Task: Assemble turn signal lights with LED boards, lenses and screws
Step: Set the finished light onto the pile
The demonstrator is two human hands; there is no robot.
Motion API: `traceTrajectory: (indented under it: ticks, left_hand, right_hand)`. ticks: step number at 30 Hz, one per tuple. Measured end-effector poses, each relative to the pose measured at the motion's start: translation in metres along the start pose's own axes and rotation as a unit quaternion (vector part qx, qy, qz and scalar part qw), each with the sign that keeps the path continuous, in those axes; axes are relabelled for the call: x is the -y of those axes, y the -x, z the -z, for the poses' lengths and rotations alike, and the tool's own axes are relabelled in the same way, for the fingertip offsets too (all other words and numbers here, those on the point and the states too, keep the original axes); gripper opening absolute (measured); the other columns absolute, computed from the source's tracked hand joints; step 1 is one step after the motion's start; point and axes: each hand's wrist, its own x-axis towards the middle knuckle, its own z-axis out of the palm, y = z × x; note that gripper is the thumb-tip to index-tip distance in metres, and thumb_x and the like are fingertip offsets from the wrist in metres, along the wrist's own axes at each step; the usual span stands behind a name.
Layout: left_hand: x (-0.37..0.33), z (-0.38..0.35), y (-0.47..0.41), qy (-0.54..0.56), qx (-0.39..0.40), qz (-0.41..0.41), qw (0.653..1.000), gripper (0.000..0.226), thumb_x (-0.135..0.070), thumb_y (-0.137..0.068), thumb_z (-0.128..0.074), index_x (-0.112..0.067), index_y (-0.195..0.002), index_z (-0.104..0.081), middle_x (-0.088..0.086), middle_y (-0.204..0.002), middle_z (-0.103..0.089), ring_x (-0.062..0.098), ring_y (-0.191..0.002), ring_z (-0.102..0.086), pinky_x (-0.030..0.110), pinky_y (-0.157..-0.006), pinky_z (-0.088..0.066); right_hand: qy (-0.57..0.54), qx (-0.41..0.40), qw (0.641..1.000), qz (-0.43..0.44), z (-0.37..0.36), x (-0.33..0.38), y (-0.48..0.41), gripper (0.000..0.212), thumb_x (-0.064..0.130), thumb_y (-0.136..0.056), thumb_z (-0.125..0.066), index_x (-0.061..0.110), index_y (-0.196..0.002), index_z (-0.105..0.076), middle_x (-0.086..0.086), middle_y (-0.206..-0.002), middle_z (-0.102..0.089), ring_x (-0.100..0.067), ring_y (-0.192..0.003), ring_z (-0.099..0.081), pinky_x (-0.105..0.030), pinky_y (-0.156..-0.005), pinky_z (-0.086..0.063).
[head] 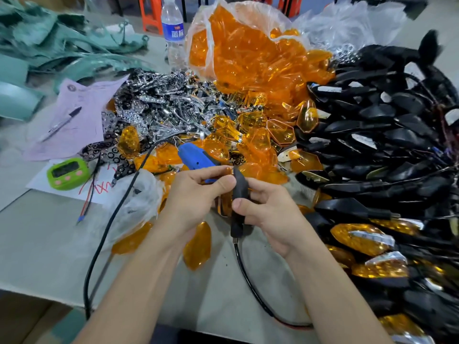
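This is a small assembly workshop, with one work table heaped with identical parts in bulk: a clear bag spilling orange lenses, a pile of chrome reflectors and a bank of wired black lamp housings. A corded blue power screwdriver lies among them, a green timer and a marker on a pink sheet sit beside them, and orange plastic stools stand behind.

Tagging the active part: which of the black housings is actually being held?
The black housing gripped between the left hand and right hand, its cable trailing toward the near edge. The others lie in the pile at right.
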Motion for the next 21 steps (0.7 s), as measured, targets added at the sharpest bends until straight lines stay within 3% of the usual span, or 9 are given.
traceTrajectory:
  ticks: [5,8,11,13,15,18,20,21]
  left_hand:
    - [0.000,-0.007,0.000,-0.022,-0.038,-0.037,0.998,0.026,-0.025,-0.073,-0.087,-0.046,-0.086,-0.082,-0.004,-0.093,-0.081,0.020,-0.091,-0.077,0.044,-0.086,-0.063]
    - [-0.003,-0.007,-0.001,-0.065,-0.049,-0.070,0.994,0.023,-0.034,-0.073,-0.080,-0.056,-0.083,-0.079,-0.009,-0.090,-0.081,0.016,-0.090,-0.078,0.046,-0.087,-0.063]
    - [-0.006,0.002,-0.001,-0.048,-0.014,-0.051,0.997,0.027,-0.020,-0.082,-0.085,-0.046,-0.081,-0.082,-0.006,-0.084,-0.080,0.016,-0.080,-0.077,0.043,-0.077,-0.065]
    - [-0.007,0.005,0.000,-0.031,-0.008,-0.036,0.999,0.029,-0.011,-0.087,-0.080,-0.039,-0.081,-0.084,-0.003,-0.083,-0.080,0.017,-0.078,-0.077,0.040,-0.074,-0.065]
    - [-0.008,0.005,0.000,-0.049,-0.031,-0.038,0.998,0.028,-0.013,-0.087,-0.081,-0.040,-0.081,-0.084,-0.003,-0.087,-0.081,0.018,-0.084,-0.078,0.045,-0.084,-0.064]
    - [-0.011,0.006,0.003,-0.115,0.049,-0.048,0.991,0.029,-0.035,-0.081,-0.086,-0.050,-0.104,-0.076,-0.010,-0.106,-0.080,0.012,-0.102,-0.075,0.043,-0.097,-0.059]
    - [-0.013,0.013,0.005,-0.121,0.121,-0.026,0.985,0.060,-0.040,-0.072,-0.089,-0.044,-0.127,-0.067,-0.010,-0.117,-0.077,0.010,-0.112,-0.072,0.040,-0.099,-0.057]
    - [-0.014,0.018,0.004,-0.128,0.141,-0.024,0.981,0.071,-0.032,-0.071,-0.091,-0.036,-0.136,-0.064,-0.009,-0.119,-0.077,0.011,-0.114,-0.071,0.036,-0.099,-0.057]
  right_hand:
    - [0.013,-0.023,0.999,0.026,-0.003,-0.004,0.000,0.041,-0.005,-0.093,-0.068,0.027,-0.118,-0.074,-0.008,-0.107,-0.079,-0.028,-0.099,-0.077,-0.038,-0.080,-0.063]
    - [0.086,-0.061,0.993,0.062,-0.009,-0.005,0.000,0.037,0.011,-0.086,-0.071,0.030,-0.119,-0.075,-0.001,-0.104,-0.080,-0.021,-0.099,-0.076,-0.045,-0.091,-0.062]
    - [0.112,-0.046,0.992,0.045,-0.007,-0.001,-0.001,0.028,0.022,-0.082,-0.070,0.036,-0.106,-0.078,0.000,-0.099,-0.080,-0.023,-0.093,-0.077,-0.051,-0.089,-0.062]
    - [0.087,-0.037,0.995,0.027,-0.006,-0.001,-0.002,0.028,0.016,-0.085,-0.072,0.038,-0.100,-0.079,-0.003,-0.100,-0.080,-0.026,-0.093,-0.077,-0.053,-0.090,-0.061]
    - [0.033,-0.041,0.999,0.013,-0.010,-0.003,-0.001,0.030,0.005,-0.093,-0.068,0.029,-0.108,-0.079,-0.007,-0.103,-0.079,-0.029,-0.097,-0.077,-0.052,-0.093,-0.060]
    - [-0.073,-0.036,0.997,-0.006,-0.017,-0.005,0.000,0.026,0.006,-0.100,-0.063,0.012,-0.124,-0.072,-0.016,-0.114,-0.077,-0.034,-0.104,-0.075,-0.054,-0.094,-0.060]
    - [-0.102,-0.020,0.995,-0.008,-0.015,-0.003,0.001,0.026,0.007,-0.100,-0.062,0.007,-0.124,-0.071,-0.018,-0.117,-0.076,-0.035,-0.106,-0.074,-0.054,-0.093,-0.060]
    - [-0.113,-0.011,0.993,-0.015,-0.012,-0.002,0.002,0.025,0.006,-0.100,-0.061,0.007,-0.123,-0.071,-0.020,-0.117,-0.075,-0.036,-0.107,-0.074,-0.053,-0.092,-0.061]
